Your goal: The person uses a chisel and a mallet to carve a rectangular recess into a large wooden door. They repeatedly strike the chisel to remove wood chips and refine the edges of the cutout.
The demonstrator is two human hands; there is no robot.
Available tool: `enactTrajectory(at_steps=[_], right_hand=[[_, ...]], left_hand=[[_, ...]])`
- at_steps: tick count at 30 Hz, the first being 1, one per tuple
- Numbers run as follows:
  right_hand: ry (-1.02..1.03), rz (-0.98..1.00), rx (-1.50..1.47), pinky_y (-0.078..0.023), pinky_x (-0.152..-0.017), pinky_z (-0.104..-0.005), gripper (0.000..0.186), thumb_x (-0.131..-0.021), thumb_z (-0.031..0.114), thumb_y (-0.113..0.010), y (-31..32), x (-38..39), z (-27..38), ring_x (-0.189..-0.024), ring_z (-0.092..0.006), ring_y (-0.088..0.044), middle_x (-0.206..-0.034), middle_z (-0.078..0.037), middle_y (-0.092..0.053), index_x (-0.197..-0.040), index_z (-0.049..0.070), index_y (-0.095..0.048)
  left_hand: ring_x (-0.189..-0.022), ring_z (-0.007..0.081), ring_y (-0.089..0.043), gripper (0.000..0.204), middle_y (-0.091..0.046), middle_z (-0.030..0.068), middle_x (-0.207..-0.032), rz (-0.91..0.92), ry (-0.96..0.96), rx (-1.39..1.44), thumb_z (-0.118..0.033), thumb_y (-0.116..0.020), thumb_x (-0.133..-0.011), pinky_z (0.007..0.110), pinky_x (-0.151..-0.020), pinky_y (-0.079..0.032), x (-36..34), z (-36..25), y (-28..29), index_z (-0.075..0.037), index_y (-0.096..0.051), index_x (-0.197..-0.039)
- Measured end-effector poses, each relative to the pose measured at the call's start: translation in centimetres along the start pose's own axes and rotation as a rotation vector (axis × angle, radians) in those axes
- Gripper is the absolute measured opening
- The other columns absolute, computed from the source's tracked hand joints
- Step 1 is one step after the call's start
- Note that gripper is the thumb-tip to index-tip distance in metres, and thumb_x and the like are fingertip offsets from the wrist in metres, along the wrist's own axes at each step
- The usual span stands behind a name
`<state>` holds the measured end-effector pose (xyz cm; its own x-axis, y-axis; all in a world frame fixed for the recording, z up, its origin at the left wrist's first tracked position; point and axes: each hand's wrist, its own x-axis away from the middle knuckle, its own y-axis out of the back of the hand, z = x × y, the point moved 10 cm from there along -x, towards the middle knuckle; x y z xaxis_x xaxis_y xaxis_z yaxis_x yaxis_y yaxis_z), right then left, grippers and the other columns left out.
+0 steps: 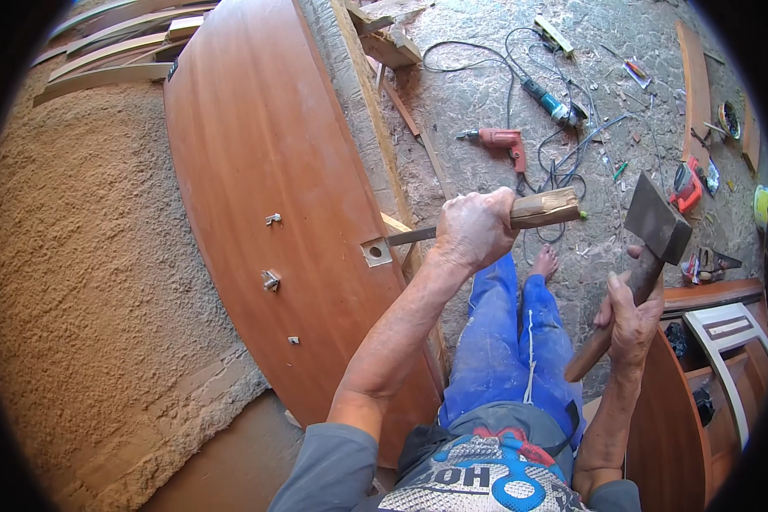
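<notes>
My left hand [476, 226] is closed round the wooden handle of a chisel [544, 209]. The chisel's blade points left, its tip at the edge of a square, pale recess [376, 252] with a round hole in it. That recess is cut into the right side of a long reddish-brown wooden panel [264, 128] with a curved left edge. To the right, my right hand [631, 320] grips the wooden handle of a hatchet [659, 220], its broad dark head raised and apart from the chisel. Wood chips [270, 280] lie on the panel.
A sawdust heap [102, 213] lies left of the panel, below stacked curved wood strips [111, 51]. On the rough floor are a red drill [499, 141], a teal angle grinder [555, 104] and tangled cords [563, 166]. Wooden furniture parts [725, 341] stand at the right.
</notes>
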<state>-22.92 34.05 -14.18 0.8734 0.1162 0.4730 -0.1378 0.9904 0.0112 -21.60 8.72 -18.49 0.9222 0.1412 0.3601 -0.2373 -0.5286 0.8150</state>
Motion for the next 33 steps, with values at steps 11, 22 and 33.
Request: enactTrajectory(at_steps=[11, 22, 33], right_hand=[[-0.003, 0.029, -0.106, -0.042, -0.044, -0.0237, 0.047, -0.094, 0.005, -0.062, 0.8, -1.8, 0.4, -0.049, -0.0057, -0.048, -0.069, 0.002, -0.052, -0.138, 0.001, -0.047], [-0.12, 0.243, 0.043, -0.041, -0.046, -0.0218, 0.041, -0.093, 0.0, -0.063, -2.4, -0.7, -2.5, -0.051, -0.0046, -0.05, -0.072, 0.002, -0.055, -0.132, 0.004, -0.052], [-0.256, 0.211, -0.035, -0.041, -0.041, -0.0228, 0.043, -0.091, 0.001, -0.064, -2.4, 1.0, -6.0, -0.045, -0.0063, -0.048, -0.069, 0.0, -0.054, -0.131, 0.0, -0.051]], left_hand=[[-0.078, 0.0404, -0.072, 0.044, -0.071, 0.0169, -0.077, 0.038, 0.022, -0.019, -0.05, -0.079, -0.079, 0.052, -0.07, -0.056, 0.2, 0.0, 0.2, -0.01, -0.062, -0.084], [-0.064, 0.0358, -0.07, 0.023, -0.064, 0.0144, -0.066, -0.291, -0.101, 0.009, -0.027, -0.074, -0.087, 0.048, -0.059, -0.055, 1.0, 0.1, 2.1, -0.01, -0.058, -0.087], [-0.071, 0.0376, -0.07, 0.034, -0.066, 0.0138, -0.073, -0.185, -0.055, -0.017, -0.033, -0.078, -0.085, 0.048, -0.061, -0.055, 1.2, -0.7, -0.2, -0.01, -0.054, -0.089]])
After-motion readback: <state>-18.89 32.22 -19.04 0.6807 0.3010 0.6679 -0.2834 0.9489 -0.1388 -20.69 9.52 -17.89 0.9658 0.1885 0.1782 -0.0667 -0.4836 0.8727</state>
